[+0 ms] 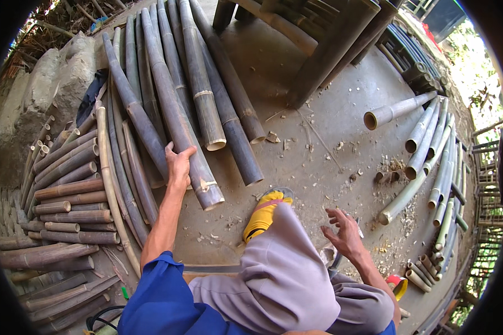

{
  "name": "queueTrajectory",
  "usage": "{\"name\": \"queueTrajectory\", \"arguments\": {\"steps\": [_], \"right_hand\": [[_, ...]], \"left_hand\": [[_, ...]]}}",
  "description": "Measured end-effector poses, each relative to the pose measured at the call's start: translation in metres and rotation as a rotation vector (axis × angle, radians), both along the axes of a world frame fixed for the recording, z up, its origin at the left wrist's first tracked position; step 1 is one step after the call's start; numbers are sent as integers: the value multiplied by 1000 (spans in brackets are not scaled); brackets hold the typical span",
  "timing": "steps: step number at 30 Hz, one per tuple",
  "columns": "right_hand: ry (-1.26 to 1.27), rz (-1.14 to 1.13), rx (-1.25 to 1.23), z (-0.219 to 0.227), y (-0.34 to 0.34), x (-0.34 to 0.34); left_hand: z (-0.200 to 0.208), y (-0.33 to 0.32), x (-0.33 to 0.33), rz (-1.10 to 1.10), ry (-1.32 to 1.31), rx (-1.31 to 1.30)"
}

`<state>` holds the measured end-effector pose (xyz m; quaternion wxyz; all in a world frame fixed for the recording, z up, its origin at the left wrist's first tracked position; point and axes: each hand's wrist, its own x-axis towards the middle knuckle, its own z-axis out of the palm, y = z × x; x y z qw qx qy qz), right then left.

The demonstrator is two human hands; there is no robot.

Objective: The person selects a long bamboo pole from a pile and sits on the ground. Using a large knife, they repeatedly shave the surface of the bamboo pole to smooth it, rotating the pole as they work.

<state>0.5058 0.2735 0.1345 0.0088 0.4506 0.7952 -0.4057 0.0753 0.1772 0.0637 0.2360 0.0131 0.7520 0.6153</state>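
Observation:
My left hand (pixel 178 166) is closed round the side of a thick dark bamboo pole (pixel 176 106), near its close end. That pole lies among several other long poles, such as a pale-ended bamboo pole (pixel 201 84) just to its right. A slimmer curved bamboo pole (pixel 129 103) lies along its left side. Out to the right, my right hand (pixel 345 234) hangs above the floor by my knee, its fingers apart and loosely bent, holding nothing. Below that hand is a pale object (pixel 328 255), partly hidden, whose kind I cannot make out.
Cut bamboo pieces (pixel 75 195) are stacked on the left beside rough rock (pixel 67 78). Greenish bamboo lengths (pixel 425 131) lie at the right. Dark wooden posts (pixel 335 50) stand ahead. Shavings litter the concrete floor (pixel 302 162), near my yellow-covered foot (pixel 265 215).

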Motion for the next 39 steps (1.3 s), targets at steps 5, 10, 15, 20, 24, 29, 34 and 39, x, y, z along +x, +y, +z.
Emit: {"name": "queueTrajectory", "arguments": {"steps": [5,10,15,20,24,29,34,39], "right_hand": [[-28,15,-9,-12,-9,6],[-44,49,-19,-12,-11,1],[-79,18,-36,-26,-17,16],[-108,24,-79,-41,-23,29],[-113,18,-62,-47,-25,36],[-122,5,-65,-48,-26,35],[-131,23,-57,-55,-27,40],[-177,39,-79,-60,-26,39]], "left_hand": [[-14,29,4,-312,709,-277],[-40,73,5,-391,588,-498],[-62,91,9,-309,412,-580],[-86,76,-18,-182,155,-242],[-96,47,-35,-91,-413,247],[-101,36,-30,-62,-652,601],[-104,31,-7,19,-964,960],[-117,11,3,257,-1299,1382]]}}
